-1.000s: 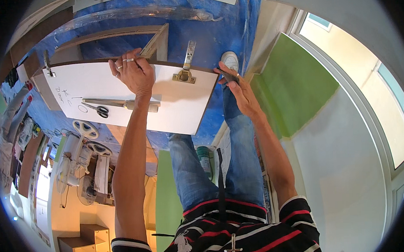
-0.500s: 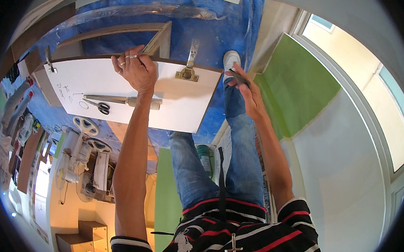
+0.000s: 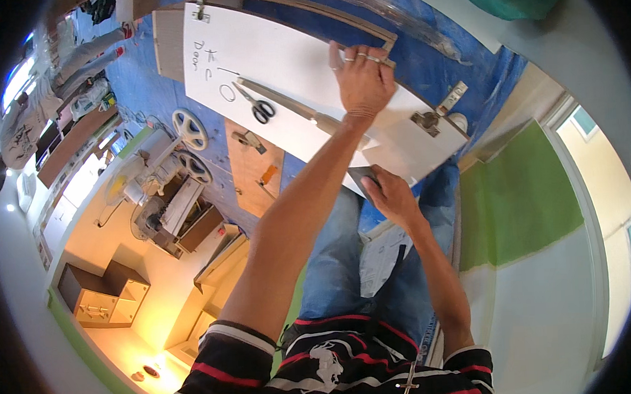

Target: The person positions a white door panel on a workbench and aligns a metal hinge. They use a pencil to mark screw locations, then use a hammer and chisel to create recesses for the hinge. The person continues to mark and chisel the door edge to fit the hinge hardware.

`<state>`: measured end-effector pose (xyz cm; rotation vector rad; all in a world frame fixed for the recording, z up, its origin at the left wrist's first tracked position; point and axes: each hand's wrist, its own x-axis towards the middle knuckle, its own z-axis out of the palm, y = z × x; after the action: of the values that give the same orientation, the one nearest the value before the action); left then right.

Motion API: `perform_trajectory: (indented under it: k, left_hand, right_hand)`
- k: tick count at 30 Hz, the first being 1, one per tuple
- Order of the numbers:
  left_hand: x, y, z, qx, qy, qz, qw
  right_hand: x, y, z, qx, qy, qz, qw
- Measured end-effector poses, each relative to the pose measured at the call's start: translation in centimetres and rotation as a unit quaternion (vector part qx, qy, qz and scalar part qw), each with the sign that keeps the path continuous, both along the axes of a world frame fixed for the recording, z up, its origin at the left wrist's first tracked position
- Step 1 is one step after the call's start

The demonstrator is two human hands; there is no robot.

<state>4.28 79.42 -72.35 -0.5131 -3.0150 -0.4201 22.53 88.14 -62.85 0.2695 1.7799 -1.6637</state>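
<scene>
My left hand [image 3: 365,81] wears rings and is closed over the far edge of a white cabinet door panel [image 3: 288,64]. Handwritten marks show near the panel's left end. In my right hand [image 3: 396,199], pinched at the panel's near edge, is a thin dark grey flat piece [image 3: 360,179], possibly sandpaper. Black-handled scissors [image 3: 262,112] lie on the panel beside a long, tapered file-like tool [image 3: 276,98], partly covered by my left forearm. A metal hinge [image 3: 428,121] is fitted at the right end, another hinge [image 3: 200,15] at the far left.
Blue sheeting [image 3: 148,74] covers the floor. A brown frame [image 3: 307,11] lies beyond the panel. To the left stand a machine with white handwheels [image 3: 189,128] and an orange-brown board [image 3: 252,161]. Another person [image 3: 27,125] is at the far left. A green-and-white wall [image 3: 519,195] rises at right.
The view has turned, so the panel appears farther right and more slanted. My right hand has come from beyond the panel's right end to its near edge. My left hand keeps its hold.
</scene>
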Motion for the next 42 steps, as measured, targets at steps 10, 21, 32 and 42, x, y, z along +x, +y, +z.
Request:
perform_trajectory:
  k: [10,21,32,42]
  left_hand:
    - [-0.1,0.2,1.1,0.044,-0.1,0.015,0.994]
    - [-0.3,-0.1,1.5,0.086,-0.121,0.02,0.989]
    - [-0.2,0.1,0.1,-0.015,-0.042,-0.01,0.999]
    - [-0.1,0.6,0.4,-0.017,-0.048,-0.011,0.999]
  right_hand:
    - [-3.4,-9.4,-0.9,0.068,0.154,0.022,0.985]
    - [-11.7,-17.2,-1.1,0.216,0.349,0.179,0.894]
    - [-13.9,-15.2,-2.9,0.157,0.302,-0.099,0.935]
    - [-10.2,-15.1,-5.4,0.388,0.372,-0.064,0.841]
